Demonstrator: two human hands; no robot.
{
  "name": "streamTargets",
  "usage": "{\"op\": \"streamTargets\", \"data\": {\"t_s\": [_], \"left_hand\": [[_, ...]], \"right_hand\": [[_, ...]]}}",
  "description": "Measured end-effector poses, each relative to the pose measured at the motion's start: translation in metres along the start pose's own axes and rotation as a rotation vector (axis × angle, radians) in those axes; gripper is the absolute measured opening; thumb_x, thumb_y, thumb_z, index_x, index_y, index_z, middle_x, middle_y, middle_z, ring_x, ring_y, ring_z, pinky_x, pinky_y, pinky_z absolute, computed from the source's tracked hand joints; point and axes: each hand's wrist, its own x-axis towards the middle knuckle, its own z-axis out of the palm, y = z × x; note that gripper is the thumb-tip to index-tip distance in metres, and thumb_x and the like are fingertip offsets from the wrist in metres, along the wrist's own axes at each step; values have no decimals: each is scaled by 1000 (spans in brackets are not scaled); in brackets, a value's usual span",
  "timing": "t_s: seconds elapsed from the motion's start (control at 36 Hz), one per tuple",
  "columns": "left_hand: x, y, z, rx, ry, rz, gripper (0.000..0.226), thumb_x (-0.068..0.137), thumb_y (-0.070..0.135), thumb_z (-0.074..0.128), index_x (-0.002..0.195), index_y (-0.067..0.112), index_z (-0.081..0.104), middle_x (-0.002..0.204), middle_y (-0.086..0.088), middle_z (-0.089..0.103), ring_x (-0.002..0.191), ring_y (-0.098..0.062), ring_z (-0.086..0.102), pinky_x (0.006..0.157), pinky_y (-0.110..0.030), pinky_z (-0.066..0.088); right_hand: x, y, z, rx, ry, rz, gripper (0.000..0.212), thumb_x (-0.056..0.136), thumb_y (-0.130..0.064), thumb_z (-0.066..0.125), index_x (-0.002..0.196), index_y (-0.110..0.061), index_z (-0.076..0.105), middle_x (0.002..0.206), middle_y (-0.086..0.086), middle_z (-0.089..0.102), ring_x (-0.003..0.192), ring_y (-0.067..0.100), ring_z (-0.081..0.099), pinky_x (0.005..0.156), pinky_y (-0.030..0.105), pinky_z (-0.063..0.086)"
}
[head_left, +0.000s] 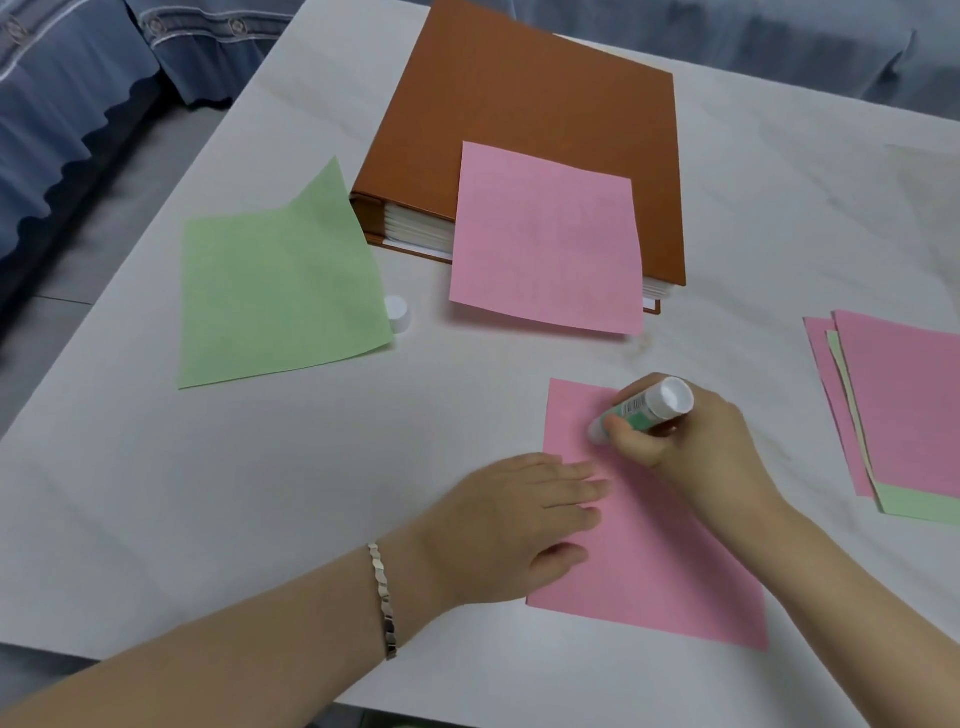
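A pink paper sheet (660, 561) lies flat on the white table (260, 493) near the front edge. My left hand (509, 525) presses on its left side with straight fingers; a silver bracelet is on that wrist. My right hand (696, 452) grips an uncapped glue stick (644, 408), tilted, with its tip touching the upper left part of the sheet.
A brown binder (524, 119) lies at the back with a second pink sheet (545, 244) leaning over its front edge. A green sheet (275, 291) and the white glue cap (397, 313) sit left. A stack of pink and green sheets (904, 405) lies at right.
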Motion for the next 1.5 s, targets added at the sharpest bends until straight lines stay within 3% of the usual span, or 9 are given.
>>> {"op": "streamTargets", "data": {"t_s": [0.11,0.31,0.42,0.56,0.75,1.06,1.25,1.39,1.5], "left_hand": [[1,1,0,11,32,2,23,83,23,60,97,8,71,119,-5,65,119,-18,54,105,-30,36],[7,7,-2,68,38,2,21,84,20,55,91,9,71,112,-3,68,112,-20,59,98,-31,41],[11,8,1,135,44,21,27,86,27,55,100,11,71,106,-5,68,106,-23,57,95,-32,39],[10,7,3,157,36,38,32,87,29,53,107,10,70,111,-6,66,109,-21,51,97,-34,37],[10,7,3,151,-8,52,36,88,30,51,112,8,68,118,-2,66,111,-17,50,101,-29,32],[11,8,3,135,-32,30,34,87,30,53,111,12,69,121,2,65,115,-15,51,100,-29,35],[11,9,0,131,-61,30,30,89,28,52,112,19,68,124,2,62,115,-17,52,100,-29,34],[9,8,-1,136,-70,42,29,91,28,50,112,22,68,125,1,62,115,-19,51,99,-31,35],[9,9,0,145,-72,44,29,91,29,50,112,22,69,124,1,62,114,-18,51,100,-30,34]], "right_hand": [[7,1,3,21,54,-17,8,74,-12,71,73,-14,63,79,6,71,63,10,55,55,8,40],[18,2,3,19,178,-16,9,77,-16,70,74,-20,62,73,-10,64,62,-4,54,55,7,39],[7,3,-8,52,239,-2,12,78,-17,70,79,-24,59,71,-13,60,57,-5,54,51,8,39],[-20,10,-19,20,148,24,22,75,-15,73,76,-28,55,61,-10,59,54,-2,53,50,8,39],[-23,7,-17,15,-8,-25,23,69,-6,75,70,-26,63,72,-22,65,61,-2,57,58,6,41],[13,11,-10,20,102,-42,19,72,-13,73,73,-24,59,67,-5,61,53,-1,48,54,7,39],[5,11,-23,21,237,-20,21,75,-14,72,75,-29,57,71,-15,60,58,-5,53,55,5,39],[-22,13,-29,-7,146,35,22,75,-24,73,81,-35,55,67,-11,63,64,2,59,56,8,42],[-32,14,-28,-20,46,34,17,72,-16,74,73,-27,61,75,-16,64,65,6,57,57,9,41]]}}
